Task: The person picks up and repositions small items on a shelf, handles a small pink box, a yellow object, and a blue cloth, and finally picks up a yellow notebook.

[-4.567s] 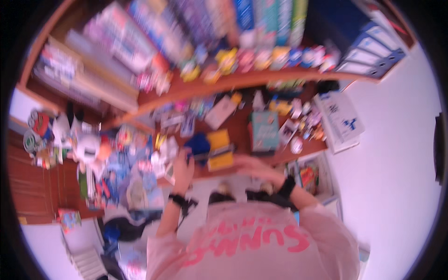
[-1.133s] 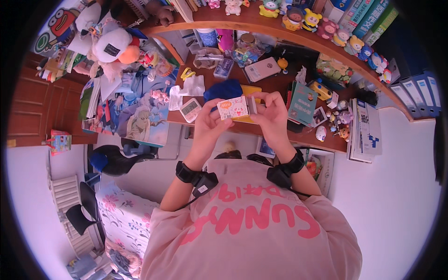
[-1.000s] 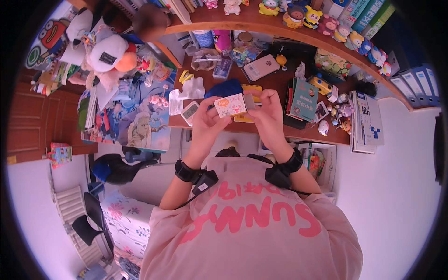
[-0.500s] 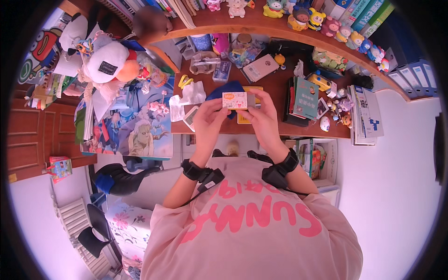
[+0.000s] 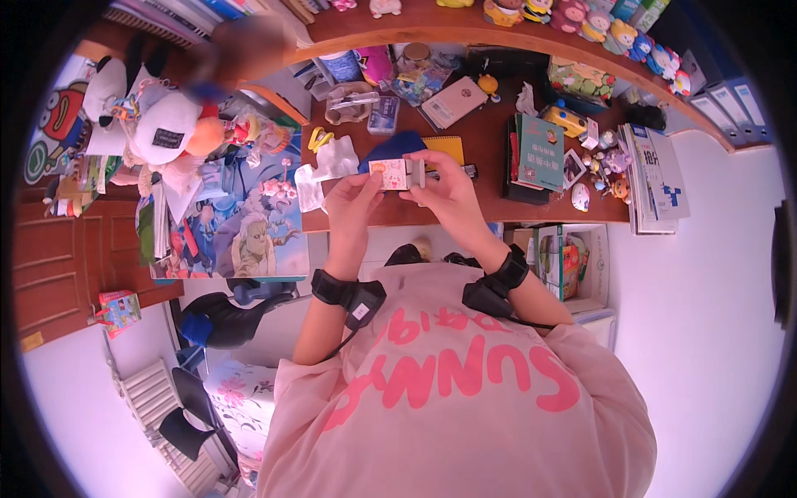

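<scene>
A small white box with orange and pink cartoon printing is held above the front of the desk. My left hand pinches its left end, thumb on the printed face. My right hand grips a grey inner part that sticks out of the box's right end. What lies inside the box cannot be seen. Just behind my hands on the desk are a dark blue flat item and a yellow spiral notebook.
White crumpled wrappers and a yellow looped item lie to the left. A green book rests on a stack at the right, near small figurines. A shelf with toy figures curves across the back. A plush toy stands far left.
The box has shifted slightly left and turned in my hands. Its grey inner part now stands out farther at the right, with my right hand drawn away from my left. My view has tilted slightly.
</scene>
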Motion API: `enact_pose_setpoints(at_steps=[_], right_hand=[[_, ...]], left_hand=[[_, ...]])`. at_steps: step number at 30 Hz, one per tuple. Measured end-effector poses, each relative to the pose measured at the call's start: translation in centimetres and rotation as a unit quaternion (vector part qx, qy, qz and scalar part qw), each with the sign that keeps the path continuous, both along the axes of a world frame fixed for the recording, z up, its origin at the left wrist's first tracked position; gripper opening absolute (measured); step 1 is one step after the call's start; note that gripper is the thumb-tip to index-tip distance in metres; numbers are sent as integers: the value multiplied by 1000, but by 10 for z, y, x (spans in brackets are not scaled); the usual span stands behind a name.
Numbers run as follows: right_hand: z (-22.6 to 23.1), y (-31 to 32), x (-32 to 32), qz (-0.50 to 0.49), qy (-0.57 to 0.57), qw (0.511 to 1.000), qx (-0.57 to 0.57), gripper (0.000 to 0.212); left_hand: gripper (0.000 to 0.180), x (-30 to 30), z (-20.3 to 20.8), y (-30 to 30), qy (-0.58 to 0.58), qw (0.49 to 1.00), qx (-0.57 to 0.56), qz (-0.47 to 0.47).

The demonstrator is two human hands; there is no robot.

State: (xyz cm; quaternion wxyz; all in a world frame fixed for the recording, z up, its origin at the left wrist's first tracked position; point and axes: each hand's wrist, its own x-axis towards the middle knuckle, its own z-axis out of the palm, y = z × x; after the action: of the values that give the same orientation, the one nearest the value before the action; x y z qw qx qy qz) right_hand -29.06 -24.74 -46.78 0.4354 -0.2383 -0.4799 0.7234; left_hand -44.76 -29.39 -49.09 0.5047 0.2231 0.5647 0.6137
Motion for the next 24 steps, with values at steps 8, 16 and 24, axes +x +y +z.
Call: enact_pose_setpoints(at_steps=[8, 16, 24], right_hand=[[-6, -2, 11, -6, 92, 995, -46, 33], [-8, 2, 18, -73, 108, 990, -48, 20], [-16, -4, 19, -195, -72, 969, 132, 10]], left_hand=[[8, -1, 1, 3, -138, 989, 7, -51], [6, 16, 14, 5, -93, 994, 24, -52], [6, 16, 10, 4, -124, 991, 22, -47]])
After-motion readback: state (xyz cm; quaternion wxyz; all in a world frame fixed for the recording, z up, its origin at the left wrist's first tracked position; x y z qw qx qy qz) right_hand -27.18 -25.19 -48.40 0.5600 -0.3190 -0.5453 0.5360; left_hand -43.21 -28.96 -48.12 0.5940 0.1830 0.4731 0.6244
